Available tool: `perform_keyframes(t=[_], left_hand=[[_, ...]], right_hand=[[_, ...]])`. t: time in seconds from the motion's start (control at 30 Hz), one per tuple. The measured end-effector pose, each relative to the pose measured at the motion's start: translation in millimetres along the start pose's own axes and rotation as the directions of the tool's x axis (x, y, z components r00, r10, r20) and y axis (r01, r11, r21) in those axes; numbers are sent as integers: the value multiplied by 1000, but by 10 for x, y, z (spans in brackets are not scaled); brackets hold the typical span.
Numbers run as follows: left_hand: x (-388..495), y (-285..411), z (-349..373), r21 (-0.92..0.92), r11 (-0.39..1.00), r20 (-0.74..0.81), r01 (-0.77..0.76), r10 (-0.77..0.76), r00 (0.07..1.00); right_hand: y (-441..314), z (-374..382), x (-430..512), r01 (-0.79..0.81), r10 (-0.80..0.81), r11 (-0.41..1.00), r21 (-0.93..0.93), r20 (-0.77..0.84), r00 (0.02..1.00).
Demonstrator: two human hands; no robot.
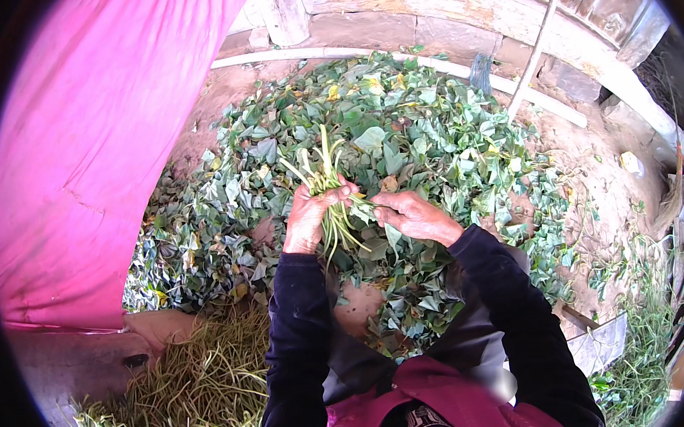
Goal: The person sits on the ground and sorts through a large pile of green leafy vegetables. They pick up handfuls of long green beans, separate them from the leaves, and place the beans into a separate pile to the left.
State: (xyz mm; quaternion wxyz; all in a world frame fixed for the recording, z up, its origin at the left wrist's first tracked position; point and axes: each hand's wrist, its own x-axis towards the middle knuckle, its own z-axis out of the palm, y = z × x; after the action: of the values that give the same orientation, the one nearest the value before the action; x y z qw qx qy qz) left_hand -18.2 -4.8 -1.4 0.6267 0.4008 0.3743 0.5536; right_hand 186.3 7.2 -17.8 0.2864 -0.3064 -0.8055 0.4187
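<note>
My left hand [312, 212] is closed around a bundle of green plant stems [328, 173], whose ends stick out above and below the fist. Just to its right, my right hand [413, 214] pinches thin stems between thumb and fingers, with a green leaf hanging below them. Both hands are over a wide heap of loose green leaves [371, 116], some of them yellow, spread on the earth floor.
A pink cloth [87, 142] hangs at the left. A pile of stems [205, 378] lies at the lower left. A pale pole [536, 104] lies behind the leaves, and a thin stick [536, 51] leans there. A broom [671, 196] stands at the right.
</note>
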Motion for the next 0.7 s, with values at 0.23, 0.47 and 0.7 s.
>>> perform_keyframes(t=[0.23, 0.47, 0.7], left_hand=[[8, -99, 77, 14, 1000, -72, -10, 11, 997], [-54, -226, 375, 50, 987, -111, -154, 158, 981], [-231, 8, 328, 14, 933, -177, -359, 355, 918]], right_hand=[[-52, 56, -2, 146, -214, 750, -645, -27, 977], [66, 44, 113, -138, -30, 841, -523, -300, 954], [362, -445, 169, -473, 622, 783, 405, -482, 617]])
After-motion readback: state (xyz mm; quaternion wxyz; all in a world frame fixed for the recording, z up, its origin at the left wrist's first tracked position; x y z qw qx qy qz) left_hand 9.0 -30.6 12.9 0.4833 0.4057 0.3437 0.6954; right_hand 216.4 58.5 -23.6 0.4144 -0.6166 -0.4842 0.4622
